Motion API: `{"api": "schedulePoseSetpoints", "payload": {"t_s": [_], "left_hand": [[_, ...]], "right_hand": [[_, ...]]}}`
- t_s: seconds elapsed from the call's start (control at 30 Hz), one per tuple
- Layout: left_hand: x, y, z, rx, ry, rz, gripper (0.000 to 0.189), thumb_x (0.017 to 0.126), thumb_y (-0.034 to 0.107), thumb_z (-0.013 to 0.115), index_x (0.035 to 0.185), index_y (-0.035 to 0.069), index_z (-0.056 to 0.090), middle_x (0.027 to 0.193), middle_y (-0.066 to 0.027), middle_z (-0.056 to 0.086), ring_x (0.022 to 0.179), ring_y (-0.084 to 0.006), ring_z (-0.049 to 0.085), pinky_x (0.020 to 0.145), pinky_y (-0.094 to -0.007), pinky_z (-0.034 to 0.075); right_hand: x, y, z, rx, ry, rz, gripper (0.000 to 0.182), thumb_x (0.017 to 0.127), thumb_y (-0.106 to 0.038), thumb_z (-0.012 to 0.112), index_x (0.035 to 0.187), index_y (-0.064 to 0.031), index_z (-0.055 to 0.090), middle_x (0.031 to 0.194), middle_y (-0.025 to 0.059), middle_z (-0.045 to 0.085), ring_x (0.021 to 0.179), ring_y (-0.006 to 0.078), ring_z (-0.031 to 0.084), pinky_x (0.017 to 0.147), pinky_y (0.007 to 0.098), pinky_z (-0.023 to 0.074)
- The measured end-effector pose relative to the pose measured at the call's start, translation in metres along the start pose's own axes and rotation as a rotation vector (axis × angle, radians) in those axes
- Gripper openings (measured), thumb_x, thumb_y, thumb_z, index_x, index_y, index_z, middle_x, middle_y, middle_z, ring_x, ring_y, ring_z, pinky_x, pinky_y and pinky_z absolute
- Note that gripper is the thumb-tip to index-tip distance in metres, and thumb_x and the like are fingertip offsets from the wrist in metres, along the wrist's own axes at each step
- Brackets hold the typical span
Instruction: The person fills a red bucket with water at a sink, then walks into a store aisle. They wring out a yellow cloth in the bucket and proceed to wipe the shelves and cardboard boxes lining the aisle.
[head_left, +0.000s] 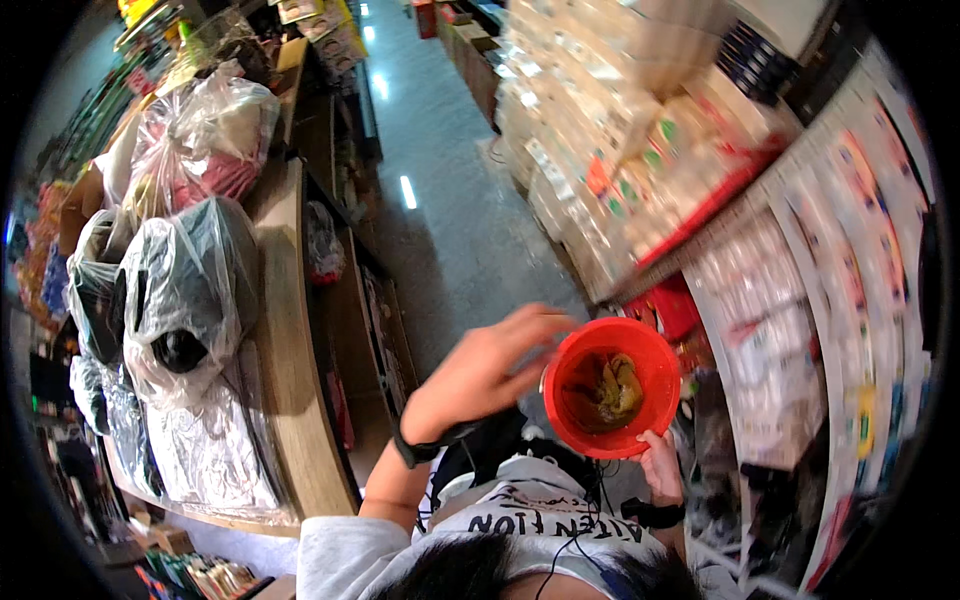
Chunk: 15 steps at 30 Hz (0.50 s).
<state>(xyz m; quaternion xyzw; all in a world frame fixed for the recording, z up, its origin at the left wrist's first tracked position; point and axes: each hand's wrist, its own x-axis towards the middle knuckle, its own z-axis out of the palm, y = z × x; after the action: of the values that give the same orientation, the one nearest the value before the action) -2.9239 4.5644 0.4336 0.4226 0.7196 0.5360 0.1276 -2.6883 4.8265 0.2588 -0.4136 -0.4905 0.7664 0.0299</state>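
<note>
A red plastic bucket (660, 360) is in front of my body, its mouth facing up. Inside it a wet, yellowish-green cloth (619, 386) lies in brownish liquid. My right hand (660, 461) grips the bucket's near rim on the right, the thumb over the edge. Blurred by motion, my left hand (499, 364) is at the left side of the rim with thumb and fingers apart and nothing seen in it. Whether its fingertips touch the rim I cannot tell.
On my left, a wooden-topped shelf unit (281, 375) bears plastic-wrapped bags (187, 292). A grey floor aisle (450, 202) runs ahead. Stacked plastic-wrapped packs (585, 142) stand ahead right, and shelves of packaged goods (772, 352) line my right side.
</note>
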Motion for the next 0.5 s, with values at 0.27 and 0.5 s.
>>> {"api": "schedulePoseSetpoints", "payload": {"t_s": [0.27, 0.5], "left_hand": [[0.054, -0.202, -0.141, 0.419, 0.520, -0.707, 0.022, 0.082, 0.011, 0.052, 0.103, 0.004, 0.051, 0.094, -0.0129, 0.057, 0.080, -0.0255, 0.059, 0.069, -0.0308, 0.046], [0.223, -0.297, -0.262, 0.234, 0.422, -0.700, 0.046, 0.081, 0.015, 0.054, 0.123, 0.007, 0.036, 0.111, -0.0175, 0.050, 0.092, -0.0290, 0.056, 0.076, -0.0347, 0.045]], "right_hand": [[0.227, -0.137, 0.177, -0.131, -0.292, 0.051, 0.040, 0.071, 0.002, 0.046, 0.111, -0.0019, 0.044, 0.100, 0.0086, 0.055, 0.086, 0.0209, 0.057, 0.067, 0.0315, 0.0509], [0.399, -0.229, 0.342, -0.188, -0.351, 0.068, 0.023, 0.074, -0.002, 0.048, 0.097, -0.0005, 0.049, 0.084, 0.0087, 0.058, 0.069, 0.0194, 0.059, 0.050, 0.0321, 0.0507]]}}
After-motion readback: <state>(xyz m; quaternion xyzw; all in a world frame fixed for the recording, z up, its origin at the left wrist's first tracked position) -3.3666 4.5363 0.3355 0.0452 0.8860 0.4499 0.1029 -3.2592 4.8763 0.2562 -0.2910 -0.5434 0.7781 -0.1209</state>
